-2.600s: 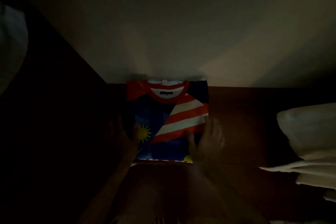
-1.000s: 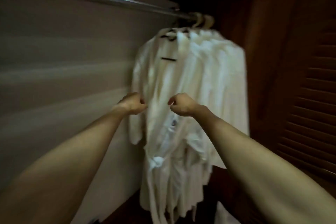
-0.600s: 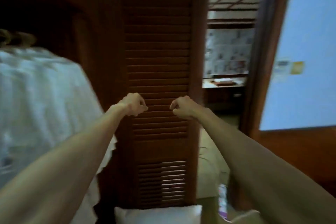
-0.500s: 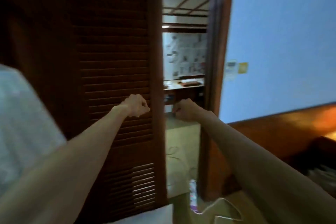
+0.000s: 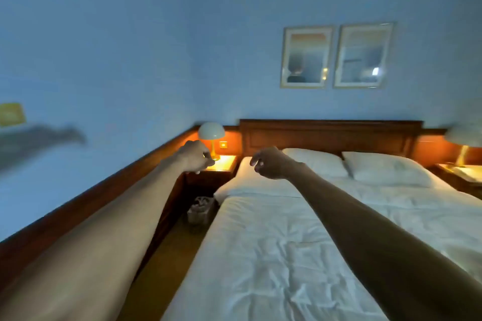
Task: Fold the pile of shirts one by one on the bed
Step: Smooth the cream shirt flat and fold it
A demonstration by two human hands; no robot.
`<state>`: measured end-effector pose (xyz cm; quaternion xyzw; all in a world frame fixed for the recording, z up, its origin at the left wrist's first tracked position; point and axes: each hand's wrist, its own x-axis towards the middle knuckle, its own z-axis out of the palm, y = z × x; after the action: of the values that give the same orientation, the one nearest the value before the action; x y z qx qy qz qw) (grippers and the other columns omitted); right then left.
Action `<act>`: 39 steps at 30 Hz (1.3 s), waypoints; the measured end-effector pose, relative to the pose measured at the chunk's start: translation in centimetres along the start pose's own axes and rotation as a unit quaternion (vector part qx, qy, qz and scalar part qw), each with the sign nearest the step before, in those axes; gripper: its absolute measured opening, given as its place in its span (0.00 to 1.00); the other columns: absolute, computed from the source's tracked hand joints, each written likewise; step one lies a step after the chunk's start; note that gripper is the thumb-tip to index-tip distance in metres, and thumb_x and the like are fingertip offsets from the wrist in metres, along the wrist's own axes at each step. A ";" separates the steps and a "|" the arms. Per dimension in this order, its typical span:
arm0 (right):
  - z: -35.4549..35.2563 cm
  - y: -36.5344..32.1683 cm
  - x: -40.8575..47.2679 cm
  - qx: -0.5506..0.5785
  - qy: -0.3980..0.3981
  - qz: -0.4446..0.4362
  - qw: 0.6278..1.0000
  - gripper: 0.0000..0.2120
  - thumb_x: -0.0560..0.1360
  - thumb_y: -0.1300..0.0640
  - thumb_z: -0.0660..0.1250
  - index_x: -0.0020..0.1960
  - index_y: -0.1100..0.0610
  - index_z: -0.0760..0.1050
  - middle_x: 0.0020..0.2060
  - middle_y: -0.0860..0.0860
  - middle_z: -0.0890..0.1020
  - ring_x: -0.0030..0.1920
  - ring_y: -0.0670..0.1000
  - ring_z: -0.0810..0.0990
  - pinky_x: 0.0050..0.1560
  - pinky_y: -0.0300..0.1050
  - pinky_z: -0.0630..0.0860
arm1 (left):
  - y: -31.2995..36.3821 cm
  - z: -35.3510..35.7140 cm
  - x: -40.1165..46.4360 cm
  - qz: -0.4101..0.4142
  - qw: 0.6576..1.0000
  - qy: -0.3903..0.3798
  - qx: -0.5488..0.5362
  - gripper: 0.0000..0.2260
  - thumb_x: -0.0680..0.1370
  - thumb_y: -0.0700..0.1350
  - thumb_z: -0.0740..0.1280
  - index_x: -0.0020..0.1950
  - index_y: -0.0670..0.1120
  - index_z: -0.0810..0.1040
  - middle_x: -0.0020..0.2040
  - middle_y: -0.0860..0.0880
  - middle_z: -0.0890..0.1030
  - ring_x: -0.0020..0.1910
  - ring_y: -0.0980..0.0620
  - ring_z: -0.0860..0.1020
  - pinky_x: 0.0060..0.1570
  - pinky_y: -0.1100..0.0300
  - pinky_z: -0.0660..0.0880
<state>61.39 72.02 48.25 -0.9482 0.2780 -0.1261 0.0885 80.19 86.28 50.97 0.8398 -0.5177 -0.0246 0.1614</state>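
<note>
Both my bare arms stretch straight ahead over the bed (image 5: pixel 273 255), which has white, slightly wrinkled sheets. My left hand (image 5: pixel 196 156) is curled into a fist in front of the bedside lamp and holds nothing. My right hand (image 5: pixel 270 163) hangs above the head end of the bed, its fingers curled more loosely, also with nothing in them. No shirt shows in this view.
Two white pillows (image 5: pixel 383 168) lie against the wooden headboard (image 5: pixel 330 134). A lit lamp (image 5: pixel 211 138) stands on the left nightstand (image 5: pixel 221 164), another at the far right. A small bin (image 5: pixel 200 210) sits on the floor between bed and wall.
The view has swung from the dark wardrobe with the folded flag-print shirt, past white robes and a louvred door, round to the bed. Both hands stayed raised and curled.
</note>
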 end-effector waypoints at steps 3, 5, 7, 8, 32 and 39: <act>-2.6 12.2 -4.5 -0.002 0.041 0.120 0.992 0.11 0.76 0.60 0.64 0.52 0.52 0.83 0.57 0.53 0.82 0.57 0.55 0.80 0.58 0.47 0.77 | 11.5 5.9 7.4 0.096 0.993 -0.048 -0.042 0.08 0.77 0.46 0.68 0.43 0.43 0.83 0.40 0.44 0.85 0.34 0.48 0.82 0.29 0.63 0.72; -3.8 19.1 -8.1 -0.015 0.055 0.192 0.980 0.11 0.76 0.59 0.64 0.53 0.50 0.83 0.59 0.53 0.81 0.58 0.55 0.78 0.61 0.49 0.76 | 19.3 9.9 10.7 0.161 0.981 -0.088 -0.060 0.08 0.79 0.46 0.68 0.44 0.43 0.82 0.42 0.42 0.85 0.35 0.48 0.81 0.28 0.62 0.70; -4.8 25.4 -11.9 -0.016 0.067 0.254 0.965 0.12 0.77 0.59 0.64 0.54 0.51 0.83 0.60 0.53 0.80 0.59 0.55 0.78 0.62 0.50 0.75 | 26.7 13.5 13.0 0.220 0.967 -0.114 -0.065 0.09 0.79 0.47 0.68 0.43 0.44 0.82 0.42 0.42 0.85 0.36 0.47 0.83 0.28 0.61 0.71; -5.3 28.2 -13.7 -0.020 0.074 0.281 0.957 0.12 0.77 0.59 0.64 0.55 0.50 0.83 0.61 0.53 0.80 0.59 0.55 0.78 0.62 0.50 0.75 | 30.2 15.1 14.0 0.244 0.960 -0.121 -0.063 0.09 0.78 0.48 0.68 0.42 0.45 0.82 0.41 0.43 0.85 0.37 0.46 0.84 0.30 0.59 0.74; -4.5 76.1 -43.6 0.015 0.079 0.618 0.782 0.15 0.76 0.63 0.61 0.56 0.52 0.83 0.56 0.51 0.83 0.56 0.53 0.80 0.56 0.48 0.77 | 83.6 53.1 22.4 0.504 0.819 -0.265 -0.070 0.07 0.76 0.49 0.68 0.44 0.50 0.85 0.46 0.50 0.84 0.45 0.48 0.81 0.46 0.53 0.79; 2.9 92.3 -46.2 0.096 0.021 0.621 0.778 0.17 0.76 0.64 0.60 0.57 0.53 0.82 0.54 0.54 0.83 0.56 0.54 0.79 0.57 0.46 0.75 | 91.9 67.1 25.7 0.443 0.835 -0.322 -0.054 0.08 0.77 0.45 0.65 0.49 0.51 0.84 0.50 0.51 0.84 0.48 0.47 0.81 0.44 0.57 0.75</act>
<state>-21.92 21.11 14.79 -0.5535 0.7949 -0.0895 0.2319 -1.08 9.40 17.89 0.4548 -0.8552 -0.2475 0.0241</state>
